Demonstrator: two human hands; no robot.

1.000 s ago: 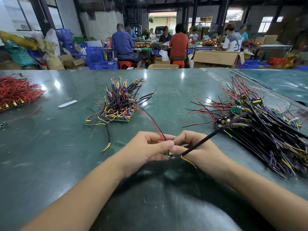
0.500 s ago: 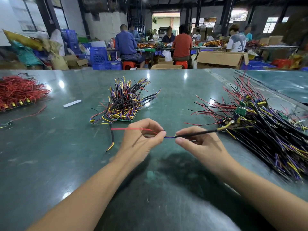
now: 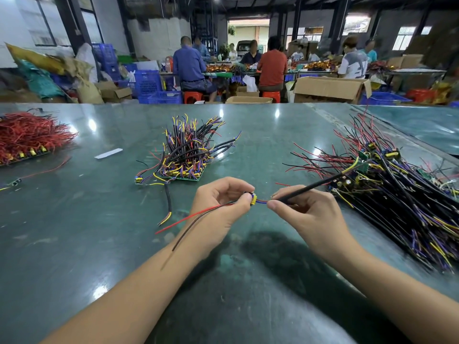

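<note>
Over the green table [image 3: 74, 244], my left hand [image 3: 218, 207] pinches a small blue-and-yellow component [image 3: 251, 197] between thumb and forefinger. A red wire and a black wire [image 3: 196, 217] trail from it down over my left wrist. My right hand [image 3: 308, 214] pinches the black sleeved cable [image 3: 313, 186] close to that component; short blue and red leads join the two. The cable's far end slants up right to a yellow tip near the right-hand pile.
A green circuit board bristling with wires [image 3: 188, 155] lies just beyond my hands. A big heap of wired parts [image 3: 397, 194] fills the right side. A red wire bundle [image 3: 27, 137] sits far left, with a white strip [image 3: 108, 153] nearby. People work at tables behind.
The red and black wires swung from pointing left to hanging down over my left wrist. The component now shows at my left fingertips, and my hands stay close together.
</note>
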